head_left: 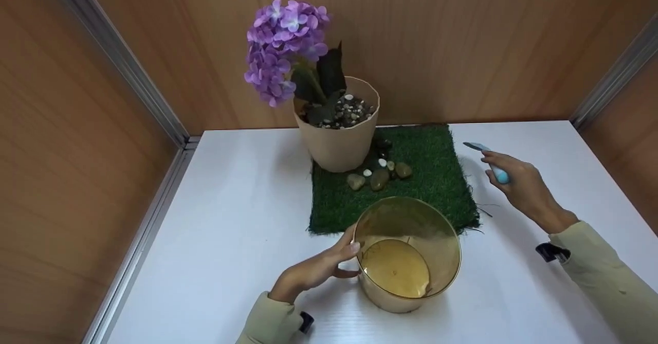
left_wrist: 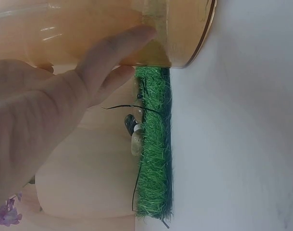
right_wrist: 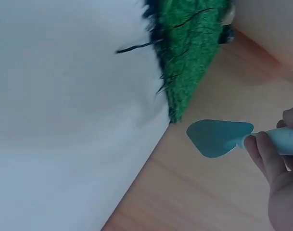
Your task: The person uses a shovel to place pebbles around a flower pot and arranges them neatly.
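My left hand [head_left: 326,261] holds the left side of a see-through amber tub [head_left: 390,303], thumb at its rim. The tub stands on the white table by the front edge of the grass mat, and a few dark specks cling inside. In the left wrist view, fingers lie along the wall of the tub [left_wrist: 98,29]. Out to the right, my right hand [head_left: 524,184] grips the light blue handle of a small trowel [head_left: 500,174]. Its blade points left and away from me, held above the table; in the right wrist view, the trowel blade [right_wrist: 218,138] has nothing on it.
A beige pot [head_left: 334,148] with purple hydrangea blooms [head_left: 288,40] and pebbly soil [head_left: 354,110] stands at the back left of the green grass mat [head_left: 437,179]. Several stones [head_left: 379,179] lie before it. Wooden panels [head_left: 462,51] rise behind and beside the white table [head_left: 231,205].
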Demonstrator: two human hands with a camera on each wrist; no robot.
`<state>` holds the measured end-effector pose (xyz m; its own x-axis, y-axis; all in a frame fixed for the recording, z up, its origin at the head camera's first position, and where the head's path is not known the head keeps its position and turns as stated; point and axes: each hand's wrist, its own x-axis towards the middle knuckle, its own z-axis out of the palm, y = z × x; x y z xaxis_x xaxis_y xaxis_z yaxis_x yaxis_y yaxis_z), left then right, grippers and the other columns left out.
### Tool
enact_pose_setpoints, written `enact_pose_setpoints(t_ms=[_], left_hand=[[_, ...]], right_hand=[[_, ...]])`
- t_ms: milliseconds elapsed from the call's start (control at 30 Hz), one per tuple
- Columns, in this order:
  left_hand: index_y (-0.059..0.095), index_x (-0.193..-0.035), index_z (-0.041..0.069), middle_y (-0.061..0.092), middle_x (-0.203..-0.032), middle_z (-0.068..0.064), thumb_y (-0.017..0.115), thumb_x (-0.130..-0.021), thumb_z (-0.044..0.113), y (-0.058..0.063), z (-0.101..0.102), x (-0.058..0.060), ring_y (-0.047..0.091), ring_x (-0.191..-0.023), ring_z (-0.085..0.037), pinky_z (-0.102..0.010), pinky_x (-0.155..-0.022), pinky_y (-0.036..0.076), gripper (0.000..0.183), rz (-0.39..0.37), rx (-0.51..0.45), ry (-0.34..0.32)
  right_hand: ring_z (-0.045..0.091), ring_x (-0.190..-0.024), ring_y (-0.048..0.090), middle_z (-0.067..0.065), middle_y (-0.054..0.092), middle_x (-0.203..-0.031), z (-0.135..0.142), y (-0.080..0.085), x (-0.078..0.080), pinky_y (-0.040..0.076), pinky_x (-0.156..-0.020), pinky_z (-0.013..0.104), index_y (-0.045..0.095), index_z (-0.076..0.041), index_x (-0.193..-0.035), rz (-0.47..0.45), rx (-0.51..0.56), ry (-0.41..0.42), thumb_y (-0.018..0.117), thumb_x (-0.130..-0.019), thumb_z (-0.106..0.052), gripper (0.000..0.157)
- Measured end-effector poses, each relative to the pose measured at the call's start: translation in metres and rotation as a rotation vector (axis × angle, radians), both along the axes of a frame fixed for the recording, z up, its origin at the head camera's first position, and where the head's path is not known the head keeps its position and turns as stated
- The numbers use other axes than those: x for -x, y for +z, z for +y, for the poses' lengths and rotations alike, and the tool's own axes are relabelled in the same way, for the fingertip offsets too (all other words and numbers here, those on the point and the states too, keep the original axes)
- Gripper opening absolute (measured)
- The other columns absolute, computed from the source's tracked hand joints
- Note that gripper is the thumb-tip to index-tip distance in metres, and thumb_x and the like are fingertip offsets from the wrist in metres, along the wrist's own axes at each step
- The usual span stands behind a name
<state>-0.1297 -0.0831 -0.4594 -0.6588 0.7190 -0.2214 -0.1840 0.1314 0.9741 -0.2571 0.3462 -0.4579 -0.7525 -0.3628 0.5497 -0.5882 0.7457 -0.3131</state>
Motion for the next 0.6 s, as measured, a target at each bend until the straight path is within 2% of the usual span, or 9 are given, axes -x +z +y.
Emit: enact_pose_setpoints(t_ms=[67, 200, 433, 600], left_hand=[[-0.006, -0.148, 0.035, -0.011, -0.154, 0.001, 0.031, -0.096, 0.055, 0.000, 0.000, 0.000, 0.004, -0.140, -0.025, -0.043, -0.096, 0.042, 0.066, 0.000, 0.002, 0.001], [-0.006, -0.148, 0.035, -0.012, -0.153, 0.002, 0.031, -0.096, 0.055, 0.000, 0.000, 0.001, 0.004, -0.140, -0.026, -0.043, -0.096, 0.043, 0.066, -0.004, -0.006, -0.004], [-0.004, -0.147, 0.039, -0.010, -0.153, 0.004, 0.030, -0.097, 0.054, 0.001, 0.000, 0.001, 0.003, -0.140, -0.022, -0.038, -0.095, 0.044, 0.063, 0.021, -0.007, -0.011], [-0.007, -0.148, 0.031, -0.014, -0.153, 0.000, 0.030, -0.096, 0.055, 0.003, 0.000, -0.001, 0.006, -0.140, -0.025, -0.038, -0.094, 0.045, 0.068, 0.014, 0.034, 0.005]], right_hand=[[0.033, -0.108, 0.057, 0.011, 0.056, -0.127, 0.005, -0.003, -0.002, 0.049, -0.081, 0.044, 0.063, -0.004, -0.117, -0.006, -0.029, 0.011, 0.067, -0.082, 0.003, 0.036], [0.038, -0.111, 0.053, 0.012, 0.054, -0.129, 0.013, -0.008, -0.006, 0.048, -0.082, 0.049, 0.062, -0.005, -0.118, -0.025, -0.082, 0.017, 0.069, -0.078, 0.006, 0.042], [0.038, -0.114, 0.050, 0.011, 0.050, -0.133, 0.023, -0.017, -0.012, 0.048, -0.083, 0.051, 0.060, -0.007, -0.122, -0.066, -0.170, 0.022, 0.072, -0.074, 0.010, 0.053], [0.037, -0.115, 0.049, 0.011, 0.048, -0.134, 0.028, -0.025, -0.017, 0.049, -0.083, 0.050, 0.058, -0.006, -0.123, -0.073, -0.214, 0.042, 0.073, -0.071, 0.013, 0.057]])
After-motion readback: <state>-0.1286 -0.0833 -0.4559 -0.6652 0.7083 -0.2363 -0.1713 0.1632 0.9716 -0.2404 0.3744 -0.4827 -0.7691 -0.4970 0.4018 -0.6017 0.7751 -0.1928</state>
